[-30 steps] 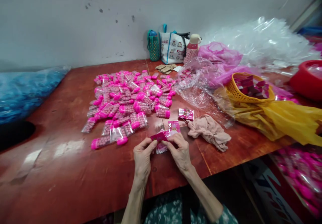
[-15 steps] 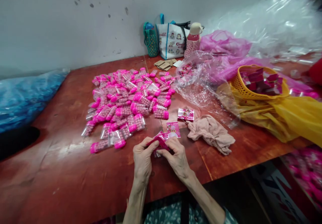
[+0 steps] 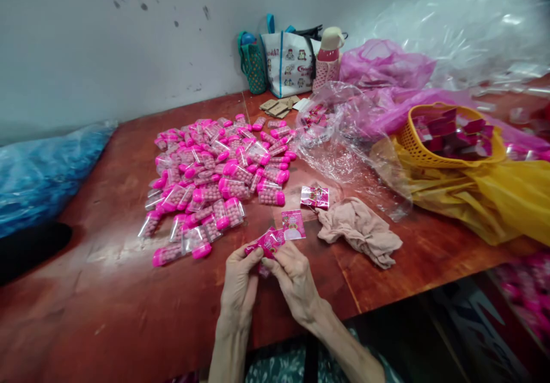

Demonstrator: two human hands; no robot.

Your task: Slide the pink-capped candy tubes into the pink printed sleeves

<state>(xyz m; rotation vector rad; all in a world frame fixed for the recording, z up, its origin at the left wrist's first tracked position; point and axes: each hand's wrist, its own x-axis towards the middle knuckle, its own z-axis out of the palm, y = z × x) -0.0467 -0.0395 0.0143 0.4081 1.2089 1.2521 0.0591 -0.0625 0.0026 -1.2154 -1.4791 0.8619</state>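
Observation:
Both of my hands pinch one small pink printed packet (image 3: 268, 242) just above the near edge of the red-brown table (image 3: 107, 280). My left hand (image 3: 240, 285) grips its left end and my right hand (image 3: 294, 277) grips its right side. A pink label card (image 3: 293, 225) lies flat right behind the packet. Another small pink packet (image 3: 315, 196) lies a little farther back. A large heap of bagged pink-capped tubes (image 3: 215, 171) filled with pink balls spreads over the table to the left and behind my hands.
A crumpled beige cloth (image 3: 358, 231) lies right of my hands. A yellow basket (image 3: 451, 142) of dark red packets sits on a yellow bag (image 3: 494, 199) at right, amid clear and pink plastic sheets (image 3: 344, 136). Bags and a bottle (image 3: 329, 56) stand by the wall; a blue sack (image 3: 38, 171) lies left.
My hands have kept hold of the pink packet and worked it closer together, lifting it slightly. The view has shifted right and down a little; the label card now lies uncovered.

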